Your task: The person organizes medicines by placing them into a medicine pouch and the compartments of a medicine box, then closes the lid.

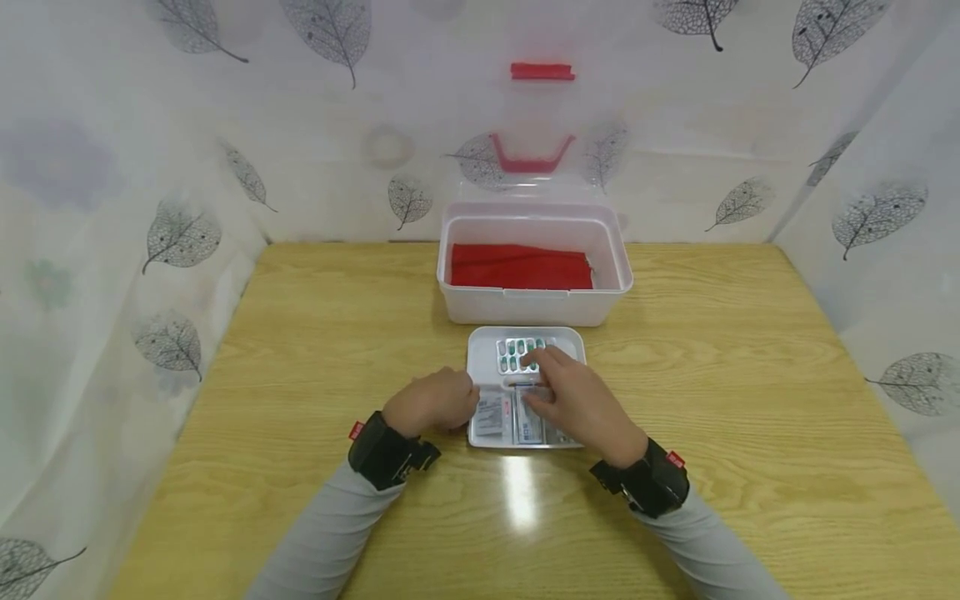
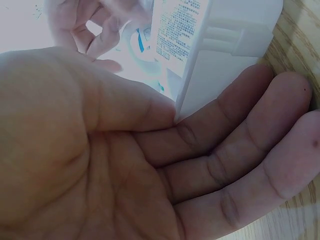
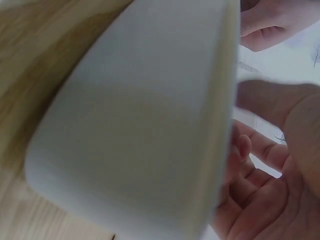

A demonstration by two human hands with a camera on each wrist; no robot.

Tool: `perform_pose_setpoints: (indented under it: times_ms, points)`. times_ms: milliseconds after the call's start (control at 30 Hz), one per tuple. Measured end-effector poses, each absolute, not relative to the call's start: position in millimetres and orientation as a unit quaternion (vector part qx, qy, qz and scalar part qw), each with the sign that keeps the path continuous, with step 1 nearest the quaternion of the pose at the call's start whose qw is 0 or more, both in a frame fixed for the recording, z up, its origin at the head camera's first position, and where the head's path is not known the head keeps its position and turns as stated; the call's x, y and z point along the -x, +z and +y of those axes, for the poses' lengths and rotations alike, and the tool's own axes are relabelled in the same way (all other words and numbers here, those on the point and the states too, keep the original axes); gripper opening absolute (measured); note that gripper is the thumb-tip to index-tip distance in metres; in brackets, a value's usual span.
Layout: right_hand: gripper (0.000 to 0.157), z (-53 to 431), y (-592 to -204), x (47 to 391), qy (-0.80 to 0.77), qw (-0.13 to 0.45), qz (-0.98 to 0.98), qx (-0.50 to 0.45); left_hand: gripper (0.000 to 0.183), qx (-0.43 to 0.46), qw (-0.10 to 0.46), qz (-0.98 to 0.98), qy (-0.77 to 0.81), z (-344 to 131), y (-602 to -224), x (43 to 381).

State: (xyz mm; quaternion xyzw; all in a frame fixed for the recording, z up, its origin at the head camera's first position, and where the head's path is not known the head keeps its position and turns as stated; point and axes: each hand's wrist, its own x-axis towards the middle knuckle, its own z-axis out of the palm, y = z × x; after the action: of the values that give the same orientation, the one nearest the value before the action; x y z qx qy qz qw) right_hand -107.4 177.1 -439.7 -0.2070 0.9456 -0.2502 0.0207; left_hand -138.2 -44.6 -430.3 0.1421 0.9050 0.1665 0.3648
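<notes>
A shallow white tray [image 1: 480, 375] with compartments lies on the table. My left hand [image 1: 438, 400] grips its left edge; in the left wrist view the thumb [image 2: 135, 107] rests on the rim and the other fingers lie along the outer wall. Over the tray's right side reaches my right hand [image 1: 581, 404], its index fingertip at a blister pack [image 1: 512, 356] of green and white capsules. The right thumb stands apart from that finger, above a packet with blue print [image 1: 529, 427]. Another printed packet [image 1: 491, 415] lies in the front left compartment. The tray wall partly hides the right fingers in the right wrist view.
Behind the tray stands a translucent white box [image 1: 525, 308] with its lid raised and a red handle [image 1: 532, 164] on it. Red cloth [image 1: 517, 267] lies inside. The wooden table [image 1: 337, 333] meets leaf-patterned curtains [image 1: 330, 167] at the back and sides.
</notes>
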Motion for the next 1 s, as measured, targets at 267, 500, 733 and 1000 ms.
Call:
perform_pose_setpoints:
  times_ms: [267, 500, 733, 1000]
  points:
    - [0.032, 180.4, -438.2, 109.1, -0.236, 0.017, 0.951, 0.197, 0.041, -0.141, 0.366, 0.904, 0.168, -45.7, -431.9, 139.1]
    - [0.046, 184.2, -441.3, 110.7, -0.215, 0.063, 0.955, 0.193, 0.040, -0.141, 0.366, 0.904, 0.171, -45.5, -430.5, 139.4]
    - [0.047, 184.1, -445.3, 109.0, -0.226, 0.086, 0.953, 0.182, 0.041, -0.138, 0.368, 0.903, 0.173, -44.4, -429.5, 137.6]
    - [0.044, 186.3, -446.8, 111.3, -0.234, 0.080, 0.949, 0.196, 0.041, -0.134, 0.360, 0.906, 0.176, -44.8, -429.5, 136.6]
